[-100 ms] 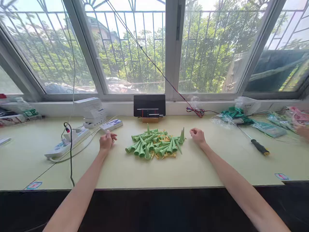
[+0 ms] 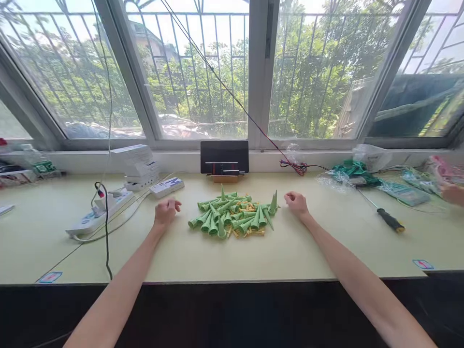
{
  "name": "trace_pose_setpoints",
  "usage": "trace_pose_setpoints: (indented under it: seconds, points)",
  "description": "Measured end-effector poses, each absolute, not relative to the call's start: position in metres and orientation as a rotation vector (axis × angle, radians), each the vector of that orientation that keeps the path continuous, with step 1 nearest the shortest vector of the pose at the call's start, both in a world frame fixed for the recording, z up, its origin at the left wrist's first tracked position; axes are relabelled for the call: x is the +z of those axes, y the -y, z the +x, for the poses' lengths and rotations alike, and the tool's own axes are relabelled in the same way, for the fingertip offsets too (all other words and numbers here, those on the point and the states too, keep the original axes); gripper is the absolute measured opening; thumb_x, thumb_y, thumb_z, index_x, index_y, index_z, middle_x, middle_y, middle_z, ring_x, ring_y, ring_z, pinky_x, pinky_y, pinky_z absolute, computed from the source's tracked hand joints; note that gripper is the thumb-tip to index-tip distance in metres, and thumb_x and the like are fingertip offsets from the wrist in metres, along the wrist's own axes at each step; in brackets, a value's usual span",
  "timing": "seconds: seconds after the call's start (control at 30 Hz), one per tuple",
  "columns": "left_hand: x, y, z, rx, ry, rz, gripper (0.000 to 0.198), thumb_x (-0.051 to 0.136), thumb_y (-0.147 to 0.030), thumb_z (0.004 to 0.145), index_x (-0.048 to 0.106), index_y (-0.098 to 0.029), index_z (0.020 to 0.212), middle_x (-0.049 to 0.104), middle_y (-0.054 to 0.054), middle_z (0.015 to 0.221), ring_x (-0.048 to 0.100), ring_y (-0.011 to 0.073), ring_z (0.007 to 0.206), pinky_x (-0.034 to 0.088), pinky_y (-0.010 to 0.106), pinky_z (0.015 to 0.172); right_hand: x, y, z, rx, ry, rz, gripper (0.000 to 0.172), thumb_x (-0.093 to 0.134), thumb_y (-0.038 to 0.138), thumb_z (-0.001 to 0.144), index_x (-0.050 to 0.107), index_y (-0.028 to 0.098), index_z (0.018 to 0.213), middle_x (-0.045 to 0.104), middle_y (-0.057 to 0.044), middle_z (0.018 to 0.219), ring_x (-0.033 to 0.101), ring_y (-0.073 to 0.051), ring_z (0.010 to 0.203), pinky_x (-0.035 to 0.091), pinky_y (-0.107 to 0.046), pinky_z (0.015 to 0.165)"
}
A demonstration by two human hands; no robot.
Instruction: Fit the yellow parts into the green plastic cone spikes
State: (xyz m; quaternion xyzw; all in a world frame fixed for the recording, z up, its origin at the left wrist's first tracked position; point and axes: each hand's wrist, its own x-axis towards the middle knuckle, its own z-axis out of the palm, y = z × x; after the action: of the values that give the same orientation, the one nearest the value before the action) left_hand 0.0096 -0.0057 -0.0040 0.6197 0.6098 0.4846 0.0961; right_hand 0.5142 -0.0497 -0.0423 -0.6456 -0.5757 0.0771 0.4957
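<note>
A loose heap of light green hollow cones [image 2: 228, 208] lies in the middle of the table, a few of them standing on end. Small yellowish pieces [image 2: 253, 233] are scattered among and in front of the cones. Left of the heap, my left hand [image 2: 166, 211] rests with its fingers loosely curled, and I see nothing in it. My right hand [image 2: 296, 203] lies just past the heap's right side, fingers curled in and no object visible. Neither hand touches the cones.
A black tablet [image 2: 224, 153] stands against the sill. White boxes [image 2: 136, 166] and a power strip [image 2: 97, 212] with cables are to the left. To the right lie a screwdriver [image 2: 390, 220], green netting [image 2: 353, 173] and another person's hand [image 2: 452, 193] at the edge.
My left hand has shifted a little to the right, towards the cones, and its fingers are more curled. My right hand and the heap look the same.
</note>
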Motion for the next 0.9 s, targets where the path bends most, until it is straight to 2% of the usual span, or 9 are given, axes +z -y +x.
trace_pose_setpoints:
  seconds: [0.1, 0.27, 0.9]
  points:
    - [-0.0049, 0.0101, 0.0151, 1.296, -1.779, 1.977, 0.039, 0.049, -0.045, 0.078, 0.065, -0.020, 0.053, 0.062, 0.001, 0.046, 0.060, 0.0171, 0.050, 0.046, 0.026, 0.058, -0.0413, 0.0514, 0.5125, 0.197, 1.411, -1.564, 0.027, 0.049, 0.037, 0.072, 0.066, 0.017, 0.068, 0.065, -0.005, 0.055, 0.061, -0.019, 0.057, 0.046, -0.029, 0.064]
    - [-0.0023, 0.0125, 0.0160, 1.241, -1.835, 2.039, 0.043, 0.044, -0.047, 0.082, 0.065, -0.020, 0.056, 0.063, 0.001, 0.049, 0.062, 0.0190, 0.054, 0.047, 0.028, 0.065, -0.0397, 0.0535, 0.5103, 0.218, 1.447, -1.561, 0.026, 0.049, 0.038, 0.072, 0.064, 0.017, 0.065, 0.063, -0.004, 0.053, 0.059, -0.019, 0.055, 0.045, -0.029, 0.063]
    - [0.0002, 0.0136, 0.0196, 1.167, -1.879, 2.082, 0.044, 0.042, -0.047, 0.082, 0.064, -0.020, 0.056, 0.064, 0.002, 0.051, 0.063, 0.0193, 0.056, 0.048, 0.028, 0.066, -0.0379, 0.0541, 0.5105, 0.234, 1.479, -1.572, 0.026, 0.050, 0.037, 0.074, 0.064, 0.018, 0.064, 0.062, -0.003, 0.055, 0.057, -0.018, 0.055, 0.044, -0.029, 0.062]
